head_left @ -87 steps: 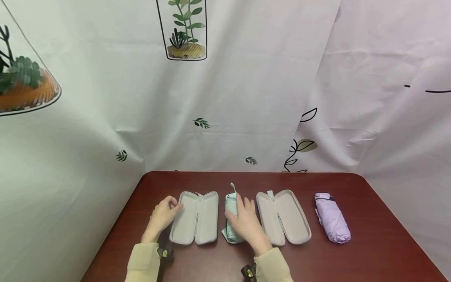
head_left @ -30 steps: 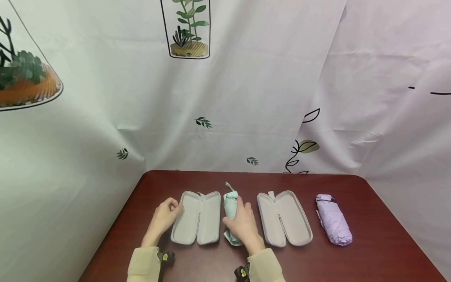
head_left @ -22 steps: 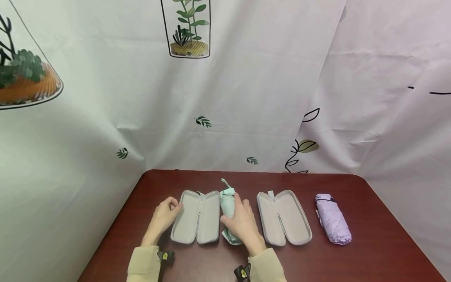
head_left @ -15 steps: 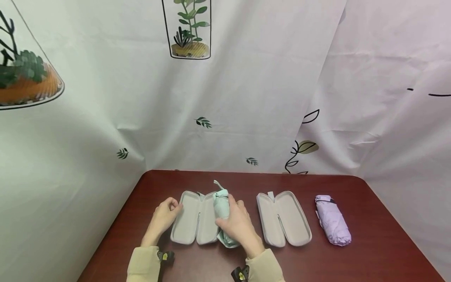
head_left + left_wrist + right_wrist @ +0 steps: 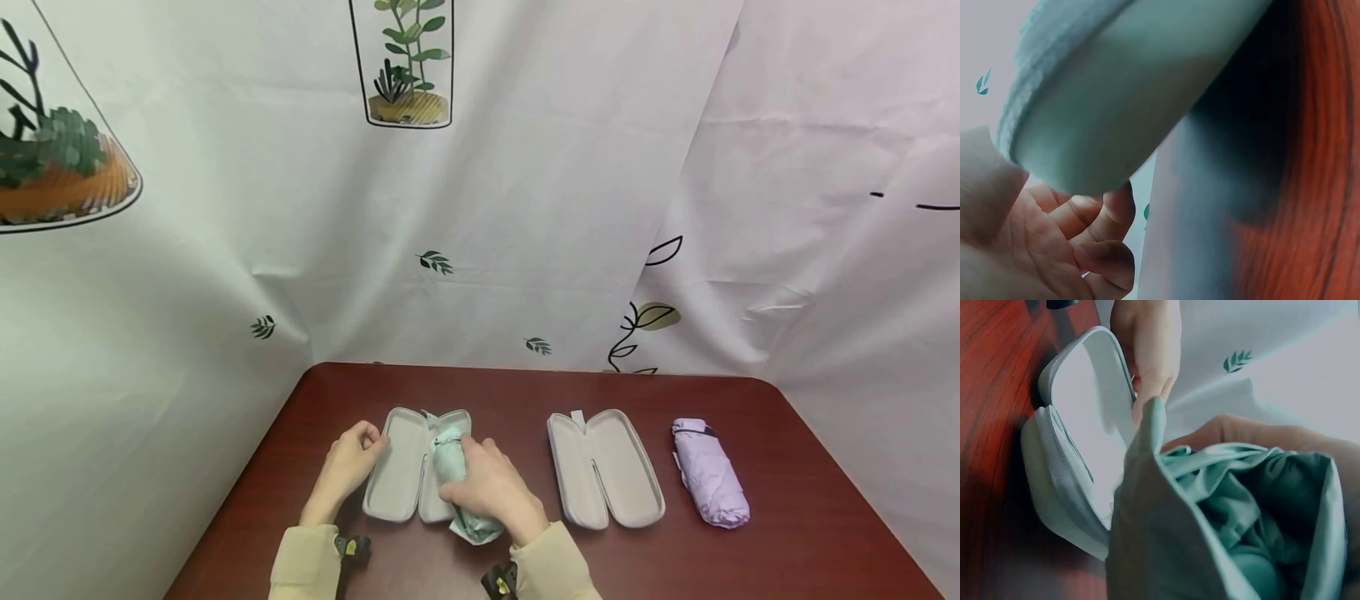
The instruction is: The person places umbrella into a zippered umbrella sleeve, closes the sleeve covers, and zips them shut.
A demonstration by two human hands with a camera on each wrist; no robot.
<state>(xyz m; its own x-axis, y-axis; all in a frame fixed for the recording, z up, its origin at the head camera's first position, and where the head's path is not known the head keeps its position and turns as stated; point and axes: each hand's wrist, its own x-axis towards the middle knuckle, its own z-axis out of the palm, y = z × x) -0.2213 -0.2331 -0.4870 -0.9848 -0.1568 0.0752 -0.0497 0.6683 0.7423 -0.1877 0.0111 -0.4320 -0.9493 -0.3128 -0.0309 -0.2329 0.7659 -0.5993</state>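
My right hand point(image 5: 491, 479) grips a folded mint-green umbrella point(image 5: 450, 461), which lies slantwise over the right half of the left open case point(image 5: 401, 467). Its lower end sticks out past the case's near edge. Close up in the right wrist view are the loose fabric folds of the umbrella point(image 5: 1179, 537), with the pale case point(image 5: 1085, 387) behind. At the case's left rim, my left hand point(image 5: 351, 457) holds the edge with its thumb over it. Curled fingers of the left hand point(image 5: 1054, 237) show beside the case point(image 5: 1097, 112) in the left wrist view.
A second open, pale zip case point(image 5: 626, 467) lies on the dark red table point(image 5: 517, 567) to the right of the right hand. Farther right is a folded lilac umbrella point(image 5: 711, 475). A white printed cloth point(image 5: 525, 208) hangs behind the table.
The right hand has carried the mint-green umbrella leftward from between the two cases to over the left case's right half. The left hand has stayed at that case's left rim.
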